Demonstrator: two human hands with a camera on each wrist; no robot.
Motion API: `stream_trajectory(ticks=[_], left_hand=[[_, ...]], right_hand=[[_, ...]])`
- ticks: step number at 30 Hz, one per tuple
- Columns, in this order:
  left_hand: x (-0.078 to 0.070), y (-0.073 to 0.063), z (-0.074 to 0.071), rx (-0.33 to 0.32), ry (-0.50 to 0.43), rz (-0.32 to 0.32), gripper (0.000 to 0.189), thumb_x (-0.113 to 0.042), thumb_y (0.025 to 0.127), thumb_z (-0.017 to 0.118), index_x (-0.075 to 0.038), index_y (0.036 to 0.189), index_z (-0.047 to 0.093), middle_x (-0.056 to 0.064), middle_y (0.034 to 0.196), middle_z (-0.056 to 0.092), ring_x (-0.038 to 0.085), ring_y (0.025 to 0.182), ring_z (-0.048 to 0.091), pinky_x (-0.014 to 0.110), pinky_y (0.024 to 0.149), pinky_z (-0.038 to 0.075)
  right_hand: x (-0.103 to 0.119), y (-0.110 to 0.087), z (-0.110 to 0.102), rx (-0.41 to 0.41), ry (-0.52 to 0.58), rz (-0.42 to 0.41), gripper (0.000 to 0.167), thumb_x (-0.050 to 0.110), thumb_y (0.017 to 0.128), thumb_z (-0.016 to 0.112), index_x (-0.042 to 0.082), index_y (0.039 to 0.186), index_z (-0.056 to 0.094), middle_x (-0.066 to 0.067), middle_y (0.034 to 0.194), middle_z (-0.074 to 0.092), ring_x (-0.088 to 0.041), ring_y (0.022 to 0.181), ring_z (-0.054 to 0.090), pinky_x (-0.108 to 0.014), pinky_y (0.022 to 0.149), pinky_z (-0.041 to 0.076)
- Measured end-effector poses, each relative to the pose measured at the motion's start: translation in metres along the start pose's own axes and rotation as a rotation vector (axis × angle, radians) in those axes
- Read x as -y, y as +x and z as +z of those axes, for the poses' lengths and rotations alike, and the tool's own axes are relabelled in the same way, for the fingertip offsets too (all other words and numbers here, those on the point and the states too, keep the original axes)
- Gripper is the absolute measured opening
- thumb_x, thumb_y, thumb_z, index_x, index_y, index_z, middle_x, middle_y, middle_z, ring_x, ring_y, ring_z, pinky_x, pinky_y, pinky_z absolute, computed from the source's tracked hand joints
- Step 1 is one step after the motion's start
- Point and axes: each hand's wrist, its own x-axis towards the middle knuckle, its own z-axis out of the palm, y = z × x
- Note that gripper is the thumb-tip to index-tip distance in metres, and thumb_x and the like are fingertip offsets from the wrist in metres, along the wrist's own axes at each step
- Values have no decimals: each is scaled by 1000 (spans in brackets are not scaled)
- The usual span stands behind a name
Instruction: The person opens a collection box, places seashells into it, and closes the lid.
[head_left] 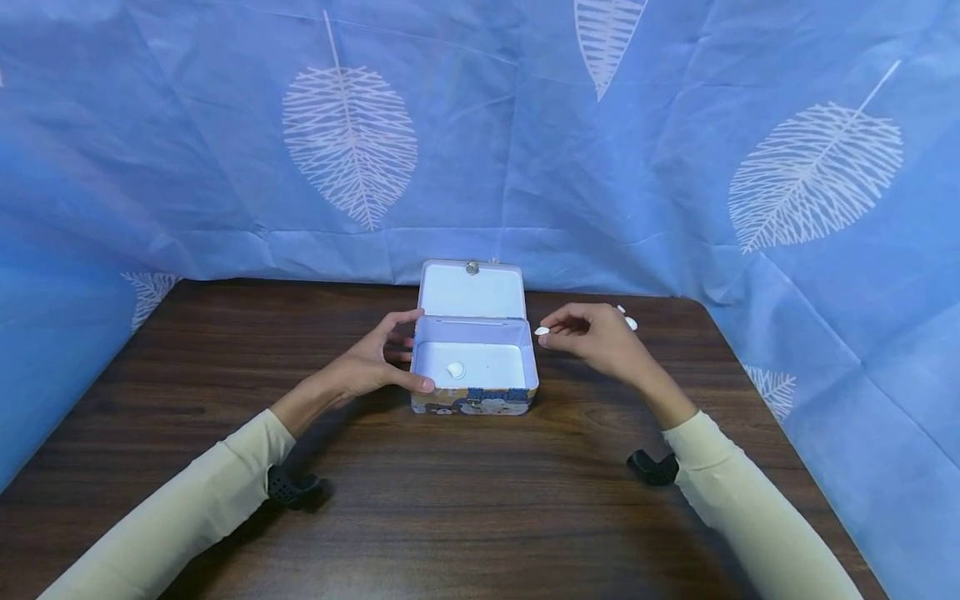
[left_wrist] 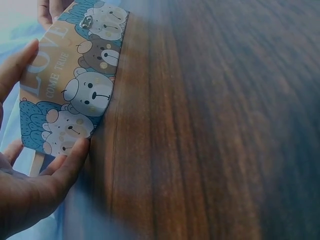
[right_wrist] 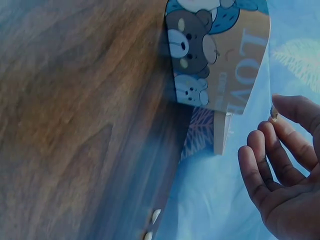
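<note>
At the centre of the frame sits the open tin [head_left: 474, 402], one loose piece [head_left: 456, 370] inside. My left hand [head_left: 367, 360] grips its left side; my right hand [head_left: 596, 333] pinches a small white piece [head_left: 542, 331] beside its right wall. I'd clear that rim, then release low.

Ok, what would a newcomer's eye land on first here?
Probably the open box with printed bears, gripped by the left hand on the dark table. Next, the small white piece that the right hand pinches just off the box's right side. Behind hangs blue cloth with large white leaves.
</note>
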Motion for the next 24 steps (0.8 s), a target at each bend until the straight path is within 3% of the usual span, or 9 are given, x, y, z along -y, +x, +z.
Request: stream_trajectory(ticks=[14, 24], left_hand=[[-1, 0, 0, -1, -3, -3, 117, -20, 90, 97, -32, 180, 23, 24, 172, 33, 48, 156, 47, 53, 114, 54], [2, 0, -1, 3, -5, -4, 116, -21, 91, 96, -33, 180, 22, 24, 172, 34, 48, 155, 48, 52, 113, 54]], right_hand=[[26, 5, 16, -23, 34, -72, 21, 24, 102, 85, 12, 118, 85, -7, 106, 82, -19, 95, 75, -32, 84, 61], [36, 12, 28, -1, 77, -97, 23, 23, 102, 85, 11, 121, 85, -8, 109, 82, -21, 96, 77, -37, 86, 63]])
